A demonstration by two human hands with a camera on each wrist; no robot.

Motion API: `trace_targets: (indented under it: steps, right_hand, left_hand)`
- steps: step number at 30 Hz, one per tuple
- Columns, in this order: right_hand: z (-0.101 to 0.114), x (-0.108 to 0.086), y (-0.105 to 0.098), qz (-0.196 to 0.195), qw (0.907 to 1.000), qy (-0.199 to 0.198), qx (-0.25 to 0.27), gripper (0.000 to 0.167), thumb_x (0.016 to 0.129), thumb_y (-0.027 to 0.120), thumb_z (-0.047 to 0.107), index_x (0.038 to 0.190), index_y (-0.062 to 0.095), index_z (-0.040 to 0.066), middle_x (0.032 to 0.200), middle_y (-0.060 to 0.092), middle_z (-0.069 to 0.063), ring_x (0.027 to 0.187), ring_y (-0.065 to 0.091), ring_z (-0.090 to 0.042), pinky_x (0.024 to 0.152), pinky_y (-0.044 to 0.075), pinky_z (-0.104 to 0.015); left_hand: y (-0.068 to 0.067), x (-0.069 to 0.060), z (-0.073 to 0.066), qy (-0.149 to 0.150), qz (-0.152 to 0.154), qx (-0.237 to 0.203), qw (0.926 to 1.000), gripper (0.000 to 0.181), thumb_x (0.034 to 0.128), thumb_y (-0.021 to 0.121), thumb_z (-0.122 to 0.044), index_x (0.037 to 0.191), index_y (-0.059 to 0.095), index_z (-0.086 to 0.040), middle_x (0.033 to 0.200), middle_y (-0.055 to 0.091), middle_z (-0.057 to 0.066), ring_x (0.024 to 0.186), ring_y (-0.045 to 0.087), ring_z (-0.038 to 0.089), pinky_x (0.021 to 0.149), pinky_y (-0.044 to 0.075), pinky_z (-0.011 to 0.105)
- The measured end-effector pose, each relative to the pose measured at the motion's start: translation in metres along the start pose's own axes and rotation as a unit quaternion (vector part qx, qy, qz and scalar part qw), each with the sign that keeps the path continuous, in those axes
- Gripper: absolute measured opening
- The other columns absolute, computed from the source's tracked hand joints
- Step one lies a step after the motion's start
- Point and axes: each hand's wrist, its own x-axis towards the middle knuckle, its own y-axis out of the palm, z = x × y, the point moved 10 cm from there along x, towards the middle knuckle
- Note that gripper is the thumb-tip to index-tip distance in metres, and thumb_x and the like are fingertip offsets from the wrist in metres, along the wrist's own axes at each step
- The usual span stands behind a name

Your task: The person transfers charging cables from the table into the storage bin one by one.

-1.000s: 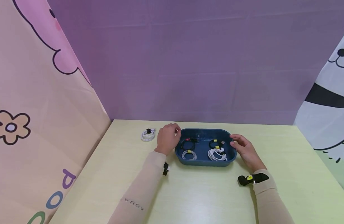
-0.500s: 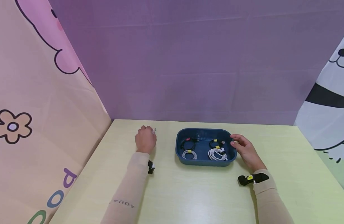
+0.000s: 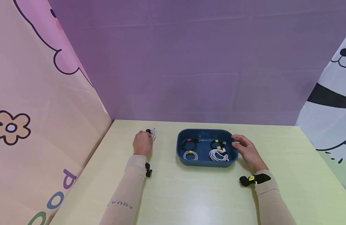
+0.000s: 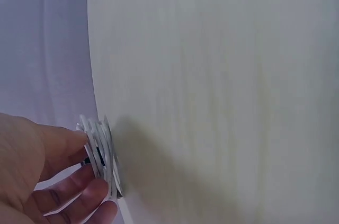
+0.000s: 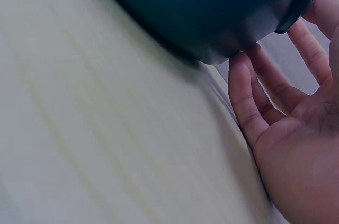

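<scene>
A coil of white cable (image 3: 153,134) with a black tie is pinched between the thumb and fingers of my left hand (image 3: 143,143), near the back left of the table. The left wrist view shows the coil (image 4: 103,155) on edge at the fingertips. My right hand (image 3: 247,153) holds the right end of a blue plastic basket (image 3: 206,163), its fingertips at the rim and against the outer wall (image 5: 212,17). Inside the basket lie a black cable with a red part (image 3: 189,145), a grey-white coil (image 3: 190,155), a black cable with yellow ties (image 3: 217,144) and a white coil (image 3: 218,155).
The pale wooden table (image 3: 195,197) ends at a purple cloth backdrop (image 3: 190,68). Cartoon-printed sheets stand along the left and right sides. Each wrist wears a strapped black camera.
My left hand has gone from the basket's left side to the white cable coil at the left and taken hold of it. The right hand and basket have stayed put.
</scene>
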Motion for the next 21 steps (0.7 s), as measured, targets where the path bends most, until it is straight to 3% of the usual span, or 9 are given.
trace_targets:
  steps: [8, 16, 21]
  right_hand:
    - [-0.002, 0.0019, -0.0006, 0.0, 1.0, -0.001, -0.001, 0.05, 0.102, 0.064, 0.032, 0.143, 0.05, 0.007, 0.126, 0.052, 0.008, 0.11, 0.056, -0.004, 0.092, 0.049, -0.014]
    - [-0.0047, 0.0035, -0.0027, -0.004, 1.0, 0.002, -0.004, 0.046, 0.101, 0.065, 0.034, 0.141, 0.053, 0.013, 0.127, 0.052, 0.009, 0.111, 0.055, -0.005, 0.092, 0.049, -0.013]
    - [-0.0051, 0.0032, -0.0024, -0.002, 1.0, -0.001, -0.006, 0.048, 0.102, 0.064, 0.034, 0.142, 0.052, 0.011, 0.127, 0.051, 0.009, 0.111, 0.055, -0.006, 0.092, 0.049, -0.013]
  left_hand:
    - [0.0061, 0.0015, 0.0024, 0.01, 0.007, -0.004, 0.9999, 0.02, 0.0995, 0.061, -0.013, 0.103, 0.079, -0.005, 0.104, 0.069, 0.017, 0.1, 0.067, 0.034, 0.078, 0.057, 0.048]
    - [0.0083, -0.0013, 0.0007, 0.013, 0.026, -0.011, 0.9995, 0.024, 0.1013, 0.06, -0.017, 0.089, 0.077, -0.006, 0.101, 0.066, 0.018, 0.101, 0.062, 0.036, 0.079, 0.051, 0.046]
    - [0.0086, -0.0028, 0.0002, 0.019, 0.025, -0.011, 0.9994, 0.02, 0.1003, 0.062, -0.019, 0.1, 0.079, -0.009, 0.106, 0.068, 0.021, 0.105, 0.061, 0.04, 0.084, 0.05, 0.048]
